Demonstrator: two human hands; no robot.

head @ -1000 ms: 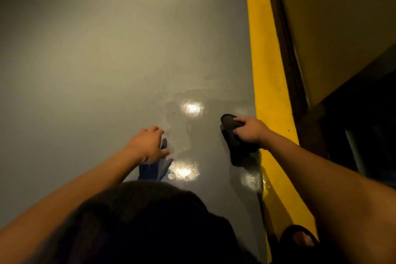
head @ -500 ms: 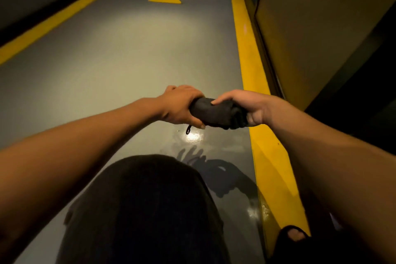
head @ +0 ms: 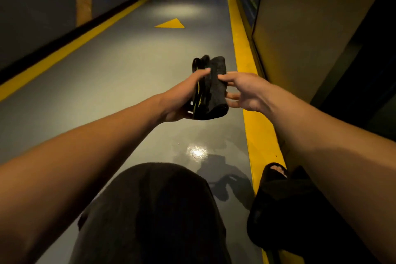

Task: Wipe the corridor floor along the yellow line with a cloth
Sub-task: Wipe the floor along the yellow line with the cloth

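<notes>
A dark folded cloth (head: 214,90) with a thin yellow-green trim is held up in the air above the grey corridor floor (head: 120,83). My left hand (head: 182,100) grips it from the left and below. My right hand (head: 244,92) touches its right side with thumb and fingertips, fingers loosely spread. The yellow line (head: 259,135) runs along the floor's right edge, just right of the cloth. A wet, shiny patch (head: 197,152) lies on the floor below my hands, beside the line.
A wall (head: 304,34) rises right of the yellow line. A second yellow line (head: 70,47) borders the left side. A yellow triangle mark (head: 171,24) lies ahead on the floor. My dark-clothed knee (head: 162,210) and a black sandal (head: 272,195) fill the bottom.
A second ago my right hand pressed the cloth on the floor and my left hand rested on the floor. Both hands then lifted the cloth and now hold it higher and upright; my view tilted up.
</notes>
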